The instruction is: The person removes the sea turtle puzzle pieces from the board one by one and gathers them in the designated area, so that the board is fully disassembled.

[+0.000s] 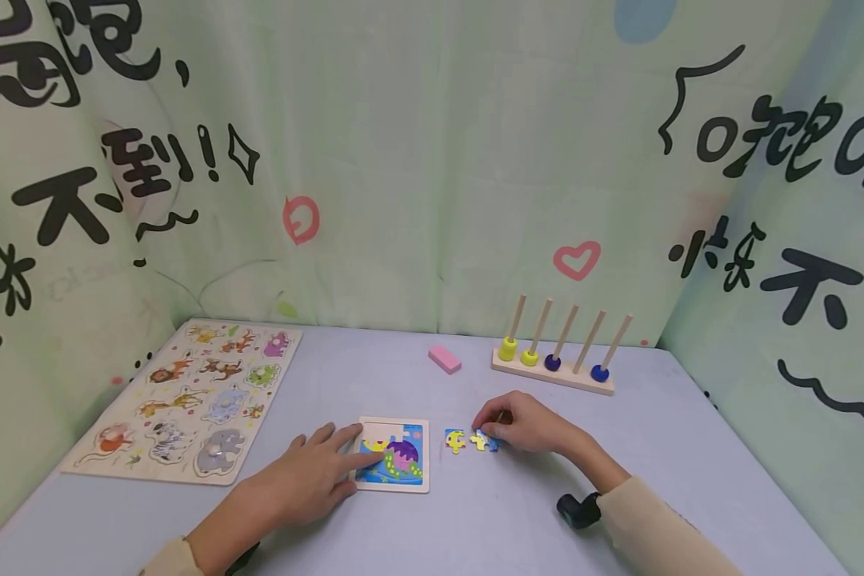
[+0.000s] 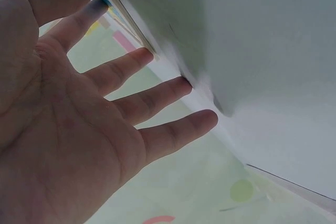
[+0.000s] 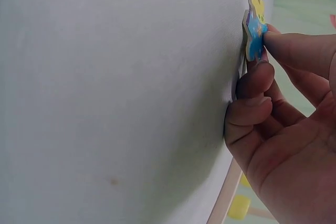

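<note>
My left hand lies with fingers spread at the left side of a small framed jigsaw puzzle, its index finger and thumb reaching over the picture. In the left wrist view the fingers of the left hand are nearly straight, some fingertips at the frame's edge. Pale wood shows in the puzzle's upper part. To its right, my right hand pinches a blue and yellow puzzle piece between thumb and fingers, low over the table. Just left of that hand lies another yellow and blue piece.
A large wooden animal board lies at the left. Behind the hands are a pink block and a wooden peg stand with yellow and dark blue beads. A printed curtain encloses the table at the back and sides.
</note>
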A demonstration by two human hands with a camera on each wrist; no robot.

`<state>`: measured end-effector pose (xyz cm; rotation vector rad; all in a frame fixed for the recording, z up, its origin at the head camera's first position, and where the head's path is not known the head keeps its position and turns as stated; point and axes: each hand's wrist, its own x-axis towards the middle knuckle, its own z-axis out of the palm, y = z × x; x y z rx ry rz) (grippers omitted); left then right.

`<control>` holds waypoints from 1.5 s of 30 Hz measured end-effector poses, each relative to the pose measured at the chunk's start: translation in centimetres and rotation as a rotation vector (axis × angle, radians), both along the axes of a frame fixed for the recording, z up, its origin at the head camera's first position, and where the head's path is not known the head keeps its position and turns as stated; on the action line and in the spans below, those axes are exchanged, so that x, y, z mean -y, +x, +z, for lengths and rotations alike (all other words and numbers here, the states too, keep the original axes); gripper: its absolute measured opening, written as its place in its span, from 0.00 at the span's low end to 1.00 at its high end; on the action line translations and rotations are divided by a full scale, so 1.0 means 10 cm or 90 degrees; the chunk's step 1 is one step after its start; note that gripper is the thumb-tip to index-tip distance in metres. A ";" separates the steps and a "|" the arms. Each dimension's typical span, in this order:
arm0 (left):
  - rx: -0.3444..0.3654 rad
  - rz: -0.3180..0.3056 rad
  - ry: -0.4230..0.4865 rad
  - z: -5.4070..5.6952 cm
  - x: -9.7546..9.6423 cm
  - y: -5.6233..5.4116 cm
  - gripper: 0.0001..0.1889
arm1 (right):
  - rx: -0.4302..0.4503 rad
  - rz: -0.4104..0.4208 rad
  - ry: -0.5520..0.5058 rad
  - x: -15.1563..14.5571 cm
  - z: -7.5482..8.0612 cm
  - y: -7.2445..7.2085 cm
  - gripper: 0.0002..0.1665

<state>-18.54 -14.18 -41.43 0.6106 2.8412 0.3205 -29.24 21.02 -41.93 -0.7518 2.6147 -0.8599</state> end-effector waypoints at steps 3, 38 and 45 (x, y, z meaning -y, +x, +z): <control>-0.001 -0.001 0.001 0.00 0.00 0.00 0.26 | -0.001 -0.002 -0.002 0.00 0.00 0.01 0.09; -0.006 -0.009 0.005 -0.01 0.01 0.01 0.26 | 0.022 0.096 -0.004 0.95 0.03 -0.01 0.06; -0.015 -0.017 0.005 0.00 0.02 0.01 0.25 | 0.017 0.104 0.020 1.01 0.05 -0.03 0.06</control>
